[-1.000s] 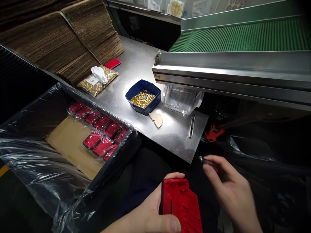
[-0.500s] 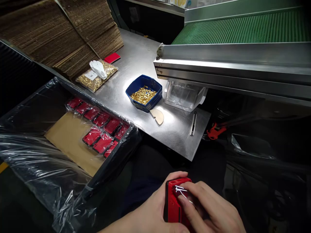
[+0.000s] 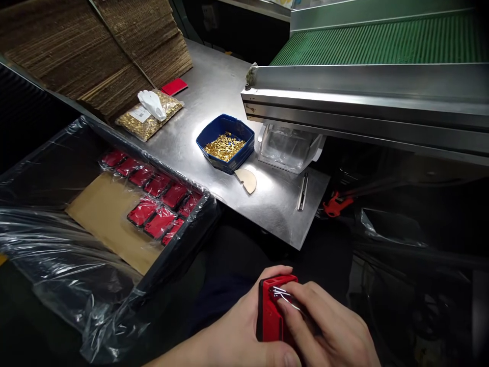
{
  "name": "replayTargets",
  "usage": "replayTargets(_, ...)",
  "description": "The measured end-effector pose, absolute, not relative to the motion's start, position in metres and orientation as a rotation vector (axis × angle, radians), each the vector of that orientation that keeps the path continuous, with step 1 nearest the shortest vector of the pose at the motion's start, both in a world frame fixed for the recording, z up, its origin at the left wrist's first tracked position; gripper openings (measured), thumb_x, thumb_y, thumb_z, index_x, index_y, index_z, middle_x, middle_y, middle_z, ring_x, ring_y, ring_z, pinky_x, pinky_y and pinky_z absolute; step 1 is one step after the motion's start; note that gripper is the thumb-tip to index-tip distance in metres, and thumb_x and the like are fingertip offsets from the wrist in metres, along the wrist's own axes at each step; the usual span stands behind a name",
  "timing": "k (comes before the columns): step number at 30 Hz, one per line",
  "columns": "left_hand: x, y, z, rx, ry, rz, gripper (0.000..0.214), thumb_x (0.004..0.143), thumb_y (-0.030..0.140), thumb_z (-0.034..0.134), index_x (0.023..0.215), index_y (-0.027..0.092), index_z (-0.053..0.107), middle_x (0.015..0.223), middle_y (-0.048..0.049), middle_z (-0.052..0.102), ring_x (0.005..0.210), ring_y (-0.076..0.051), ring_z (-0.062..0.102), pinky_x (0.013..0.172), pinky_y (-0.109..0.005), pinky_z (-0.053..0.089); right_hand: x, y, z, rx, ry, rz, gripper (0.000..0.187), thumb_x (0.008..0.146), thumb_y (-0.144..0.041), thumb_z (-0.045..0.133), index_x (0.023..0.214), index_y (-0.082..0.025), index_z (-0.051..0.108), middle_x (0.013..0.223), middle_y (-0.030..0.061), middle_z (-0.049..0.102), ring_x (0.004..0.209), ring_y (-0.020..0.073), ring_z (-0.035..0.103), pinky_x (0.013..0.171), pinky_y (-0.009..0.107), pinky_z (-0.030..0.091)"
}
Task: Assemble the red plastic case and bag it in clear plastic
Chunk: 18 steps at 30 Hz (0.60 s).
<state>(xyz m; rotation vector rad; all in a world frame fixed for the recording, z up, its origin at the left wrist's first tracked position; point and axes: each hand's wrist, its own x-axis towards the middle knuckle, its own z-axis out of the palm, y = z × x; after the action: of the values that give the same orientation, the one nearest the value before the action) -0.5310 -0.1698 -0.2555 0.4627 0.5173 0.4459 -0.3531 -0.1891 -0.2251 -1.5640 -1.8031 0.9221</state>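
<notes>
My left hand is wrapped round a red plastic case with a black edge, held upright low in the view above my lap. Thumb and fingers lie along its two sides. At the upper face of the case, my right hand pinches a small glossy piece that shows bright white glints. It touches the red surface; its exact kind is too small and shiny to tell. The right fingers cover the lower part of the case.
A blue bin of small brass parts stands on the metal table, near a pale half-round piece and a cutter knife. Left is a plastic-lined box with several red cases. A green conveyor overhangs the right.
The glossy piece sits slightly closer against the red case, and my right fingers have shifted a little with it. The whole view has tilted slightly; my left hand keeps its hold.
</notes>
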Motion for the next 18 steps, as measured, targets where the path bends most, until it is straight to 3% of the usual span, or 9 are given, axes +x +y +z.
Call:
replayTargets(5,-0.531,-0.17,-0.256,0.41,0.5,0.471,0.101,0.079,0.048,0.088,0.154,0.027,0.024,0.141,-0.0157,0.054,0.129,-0.035,0.059,0.111,-0.057,0.038,-0.349,-0.185,-0.222,-1.608,-1.71,1.042,0.015,0.103,-0.025,0.055,0.11,-0.026,0.068,0.081,-0.0009,0.068,0.065,0.0123,0.064,0.058,0.022,0.053)
replayTargets(10,-0.532,-0.171,-0.259,0.354,0.475,0.521,0.095,0.083,0.045,0.086,0.154,0.029,0.025,0.15,-0.0186,0.052,0.134,-0.036,0.058,0.116,-0.062,0.035,-0.338,-0.182,-0.218,-1.696,-1.668,0.901,0.012,0.1,-0.033,0.061,0.109,-0.028,0.068,0.083,-0.0023,0.07,0.065,0.0107,0.068,0.058,0.017,0.057)
replayTargets(15,-0.532,-0.168,-0.261,0.361,0.509,0.581,0.102,0.071,0.041,0.096,0.148,0.034,0.031,0.141,-0.0128,0.059,0.131,-0.032,0.061,0.114,-0.053,0.04,-0.334,-0.179,-0.215,-1.653,-1.812,0.781,0.019,0.097,-0.025,0.063,0.116,-0.025,0.065,0.096,0.0013,0.075,0.073,0.0119,0.072,0.062,0.017,0.06)
replayTargets(18,-0.535,-0.168,-0.263,0.389,0.477,0.53,0.09,0.077,0.055,0.088,0.148,0.031,0.038,0.137,-0.0124,0.061,0.127,-0.032,0.063,0.11,-0.049,0.044,-0.33,-0.179,-0.213,-1.482,-1.951,0.781,0.029,0.094,-0.016,0.065,0.123,-0.023,0.063,0.105,0.006,0.077,0.089,0.0177,0.076,0.076,0.025,0.064)
